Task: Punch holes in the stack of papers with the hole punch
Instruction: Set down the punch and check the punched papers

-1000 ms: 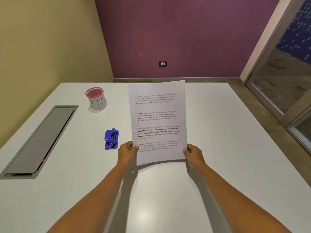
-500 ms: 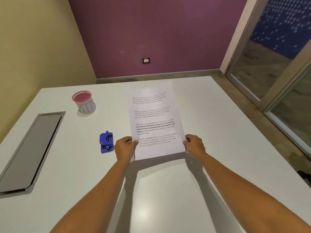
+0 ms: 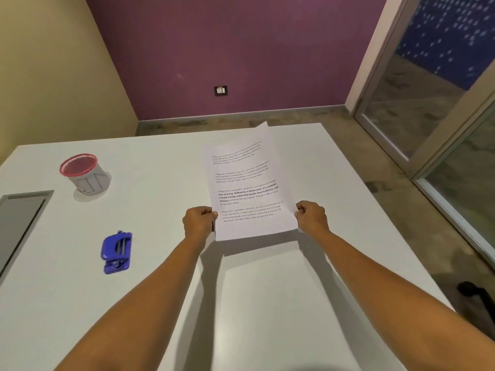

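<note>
Head view: you are pinching the stack of papers (image 3: 247,188) by its near corners — left hand (image 3: 198,221), right hand (image 3: 312,217) — hole punch (image 3: 117,252) lying untouched well left of your left hand, so sheets risk fanning out of line.

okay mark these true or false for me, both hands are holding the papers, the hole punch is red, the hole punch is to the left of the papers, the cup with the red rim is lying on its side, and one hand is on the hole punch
1. Both hands hold the papers. True: the left hand and right hand grip the papers at their lower side edges.
2. The hole punch is red. False: the hole punch is blue.
3. The hole punch is left of the papers. True.
4. The red-rimmed cup lies on its side. False: the cup stands upright on the table.
5. One hand is on the hole punch. False: it sits untouched.
</note>
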